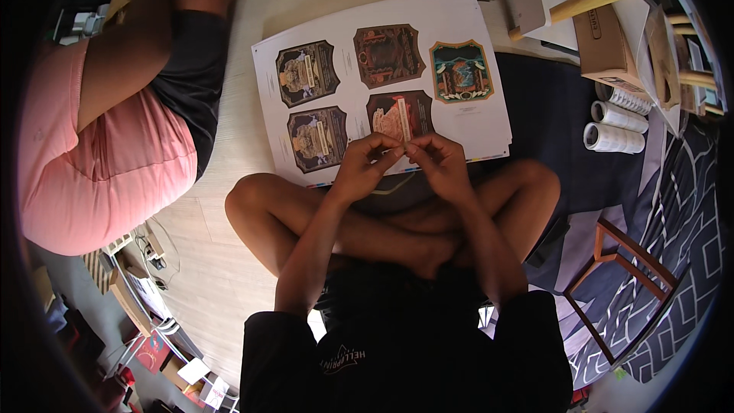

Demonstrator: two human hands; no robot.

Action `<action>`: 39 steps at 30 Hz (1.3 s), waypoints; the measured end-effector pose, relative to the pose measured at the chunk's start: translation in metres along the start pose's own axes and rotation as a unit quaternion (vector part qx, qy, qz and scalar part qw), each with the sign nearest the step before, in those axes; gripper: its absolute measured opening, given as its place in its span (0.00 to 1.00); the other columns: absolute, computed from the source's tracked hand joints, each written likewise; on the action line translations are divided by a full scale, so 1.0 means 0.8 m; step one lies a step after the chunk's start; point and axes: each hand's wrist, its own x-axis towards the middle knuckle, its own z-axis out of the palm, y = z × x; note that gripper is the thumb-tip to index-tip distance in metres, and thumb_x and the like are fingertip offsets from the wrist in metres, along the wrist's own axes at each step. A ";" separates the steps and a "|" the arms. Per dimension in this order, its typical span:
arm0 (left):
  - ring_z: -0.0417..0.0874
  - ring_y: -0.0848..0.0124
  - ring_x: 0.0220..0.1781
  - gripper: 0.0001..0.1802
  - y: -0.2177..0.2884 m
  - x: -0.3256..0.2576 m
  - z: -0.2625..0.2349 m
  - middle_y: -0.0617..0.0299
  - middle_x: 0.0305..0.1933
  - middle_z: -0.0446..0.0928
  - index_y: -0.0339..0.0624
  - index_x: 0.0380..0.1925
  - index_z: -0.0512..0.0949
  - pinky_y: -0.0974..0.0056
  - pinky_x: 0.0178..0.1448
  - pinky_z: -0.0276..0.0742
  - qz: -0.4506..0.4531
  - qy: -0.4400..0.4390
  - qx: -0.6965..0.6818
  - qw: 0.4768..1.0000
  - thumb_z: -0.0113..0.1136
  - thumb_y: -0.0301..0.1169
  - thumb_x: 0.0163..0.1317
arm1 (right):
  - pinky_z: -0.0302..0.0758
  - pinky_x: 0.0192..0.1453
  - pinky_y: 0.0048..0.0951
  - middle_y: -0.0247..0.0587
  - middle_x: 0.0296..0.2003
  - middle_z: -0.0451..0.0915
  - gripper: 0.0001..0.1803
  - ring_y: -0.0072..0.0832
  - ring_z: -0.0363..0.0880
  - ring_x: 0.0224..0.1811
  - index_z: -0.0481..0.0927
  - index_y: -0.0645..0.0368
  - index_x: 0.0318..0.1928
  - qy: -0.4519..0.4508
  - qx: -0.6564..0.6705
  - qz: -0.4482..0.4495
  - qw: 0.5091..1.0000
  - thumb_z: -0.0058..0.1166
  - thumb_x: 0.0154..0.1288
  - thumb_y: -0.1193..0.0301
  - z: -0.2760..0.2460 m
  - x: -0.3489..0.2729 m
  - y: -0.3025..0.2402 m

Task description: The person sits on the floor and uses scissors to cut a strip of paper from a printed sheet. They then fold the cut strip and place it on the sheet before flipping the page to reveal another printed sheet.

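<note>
Centrally in the head view, the left hand (pixel 365 164) and right hand (pixel 440 162) meet fingertip to fingertip, both pinching a small pale strip (pixel 403 131) that stands roughly upright between them, equally near each. Just above lies a white sheet (pixel 474 118) of printed labels. Both wrists bend inward over crossed legs (pixel 321 218).

Small pale strip (pixel 403 118), upright, pinched above printed label sheet (pixel 474 118).

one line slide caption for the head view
Seated cross-legged, left hand and right hand pinch a small sticker above a printed label sheet.
</note>
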 end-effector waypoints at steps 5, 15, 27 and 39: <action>0.76 0.82 0.37 0.08 0.002 -0.001 0.001 0.67 0.37 0.81 0.36 0.39 0.81 0.74 0.42 0.72 0.008 0.008 0.002 1.000 0.63 0.30 0.66 | 0.75 0.44 0.21 0.33 0.34 0.82 0.03 0.16 0.78 0.38 0.80 0.64 0.40 0.006 -0.044 -0.032 0.999 0.57 0.68 0.77 0.005 0.000 -0.004; 0.75 0.83 0.36 0.08 0.005 -0.002 0.000 0.67 0.36 0.81 0.36 0.40 0.81 0.74 0.39 0.70 -0.010 0.010 -0.017 1.000 0.63 0.29 0.66 | 0.75 0.44 0.20 0.33 0.36 0.81 0.03 0.16 0.78 0.39 0.79 0.64 0.41 -0.034 0.019 0.015 0.999 0.55 0.68 0.79 -0.004 -0.004 -0.009; 0.83 0.63 0.39 0.10 0.013 -0.002 0.012 0.55 0.37 0.83 0.38 0.39 0.84 0.63 0.45 0.77 0.261 0.116 0.226 0.931 0.66 0.22 0.56 | 0.72 0.43 0.20 0.32 0.34 0.80 0.03 0.15 0.76 0.38 0.78 0.63 0.40 -0.013 0.029 0.014 0.999 0.53 0.69 0.77 -0.002 -0.003 -0.005; 0.81 0.74 0.37 0.05 0.002 -0.002 0.015 0.57 0.35 0.82 0.34 0.38 0.82 0.68 0.42 0.76 0.123 0.079 0.062 0.987 0.61 0.23 0.64 | 0.74 0.44 0.21 0.34 0.34 0.82 0.07 0.17 0.77 0.36 0.79 0.65 0.42 -0.024 0.033 0.008 0.999 0.53 0.71 0.74 -0.001 -0.003 -0.009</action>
